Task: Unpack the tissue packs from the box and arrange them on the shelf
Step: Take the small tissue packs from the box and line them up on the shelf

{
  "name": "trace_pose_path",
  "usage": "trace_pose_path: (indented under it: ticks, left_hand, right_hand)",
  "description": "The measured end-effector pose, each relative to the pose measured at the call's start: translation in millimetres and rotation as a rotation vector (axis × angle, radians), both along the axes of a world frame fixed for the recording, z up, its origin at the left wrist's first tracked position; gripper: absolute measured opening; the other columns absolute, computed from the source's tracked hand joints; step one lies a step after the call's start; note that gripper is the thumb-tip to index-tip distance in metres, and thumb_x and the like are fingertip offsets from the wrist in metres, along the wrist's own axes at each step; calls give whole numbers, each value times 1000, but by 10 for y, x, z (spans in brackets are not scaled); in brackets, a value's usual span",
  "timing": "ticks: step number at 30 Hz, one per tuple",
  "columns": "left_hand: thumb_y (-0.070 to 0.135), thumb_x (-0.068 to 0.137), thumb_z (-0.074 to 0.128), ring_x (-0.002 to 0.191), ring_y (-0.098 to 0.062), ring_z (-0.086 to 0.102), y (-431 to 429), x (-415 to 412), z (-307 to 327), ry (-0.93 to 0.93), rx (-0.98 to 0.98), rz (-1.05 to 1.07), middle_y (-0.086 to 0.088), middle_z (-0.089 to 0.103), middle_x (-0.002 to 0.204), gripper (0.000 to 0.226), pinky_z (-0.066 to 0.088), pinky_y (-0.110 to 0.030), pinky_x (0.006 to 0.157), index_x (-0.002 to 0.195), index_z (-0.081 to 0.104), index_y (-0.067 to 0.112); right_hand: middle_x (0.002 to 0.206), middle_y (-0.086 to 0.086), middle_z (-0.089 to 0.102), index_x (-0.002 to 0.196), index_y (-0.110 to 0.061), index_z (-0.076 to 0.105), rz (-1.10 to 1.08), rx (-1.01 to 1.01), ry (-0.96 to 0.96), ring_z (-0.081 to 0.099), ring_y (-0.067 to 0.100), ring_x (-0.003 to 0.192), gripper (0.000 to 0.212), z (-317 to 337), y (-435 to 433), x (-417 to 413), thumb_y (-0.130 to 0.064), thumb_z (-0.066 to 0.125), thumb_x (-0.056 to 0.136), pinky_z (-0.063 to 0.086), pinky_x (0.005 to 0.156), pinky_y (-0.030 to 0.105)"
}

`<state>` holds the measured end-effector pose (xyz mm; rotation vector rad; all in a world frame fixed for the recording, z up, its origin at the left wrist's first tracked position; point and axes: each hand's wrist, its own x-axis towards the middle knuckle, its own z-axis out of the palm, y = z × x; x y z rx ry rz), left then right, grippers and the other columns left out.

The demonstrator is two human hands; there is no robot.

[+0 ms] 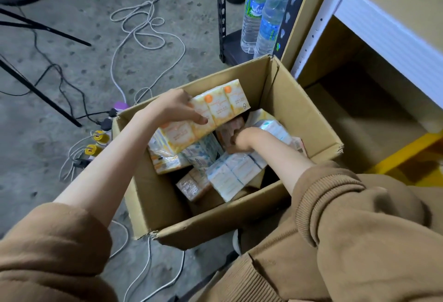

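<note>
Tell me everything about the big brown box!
The cardboard box is plain brown corrugated card, open at the top with its flaps folded down or out of the way, and it sits on the grey concrete floor beside the shelf. Its edges look worn, with small tears at two corners. Inside lie jumbled tissue packs, orange-and-white, blue-and-white and pinkish. The left hand grips an orange pack above it, and the right hand reaches down among the packs.
</note>
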<state>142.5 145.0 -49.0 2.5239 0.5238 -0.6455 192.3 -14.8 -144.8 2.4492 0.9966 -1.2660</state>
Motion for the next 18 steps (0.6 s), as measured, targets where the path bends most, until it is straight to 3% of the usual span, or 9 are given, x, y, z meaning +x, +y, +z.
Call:
trace_pose_path:
  ticks: [6, 9, 12, 15, 18]
  left_hand:
    - [36, 70, 78, 81, -24, 56, 65, -2, -27, 7, -31, 32, -8, 60, 91, 35, 47, -32, 73, 92, 65, 12]
    - [36, 70, 78, 80, -25, 57, 61, -9, -24, 5, -28, 27, -8, 61, 90, 37, 47, -30, 67, 93, 66, 10]
    - [35, 72, 77, 80, -24, 56, 47, -8, -9, 2, -22, 25, -7, 59, 91, 36, 42, -28, 65, 95, 66, 11]
    - [34, 73, 76, 80, -24, 55, 15, -9, 5, 0, -13, 18, -6, 58, 91, 32, 41, -28, 68, 94, 64, 12]
    - [33, 73, 76, 81, -24, 54, -29, -7, 3, 2, 12, 8, -8, 60, 92, 39, 41, -27, 65, 101, 65, 8]
  right_hand:
    - [139, 13, 50, 136, -8, 47, 113, 49, -29, 46, 30, 126, 63, 110, -176, 97, -53, 44, 91, 40, 100, 34]
    - [113, 11, 59, 116, -4, 60, 249, 143, -120, 49, 27, 112, 65, 222, -335, 154, -59, 57, 80, 39, 90, 34]
    - [85, -3, 48, 97, -10, 58, 231, 165, -58, 46, 20, 93, 53, 220, -530, 130, -53, 72, 70, 37, 77, 31]
    - [98, -3, 44, 103, -13, 52, 125, 164, 41, 42, 16, 92, 52, 170, -650, 71, -44, 77, 69, 35, 74, 29]
    - [120, 4, 53, 112, -13, 49, 42, 95, 84, 50, 22, 107, 61, 113, -603, 89, -43, 78, 67, 43, 87, 34]
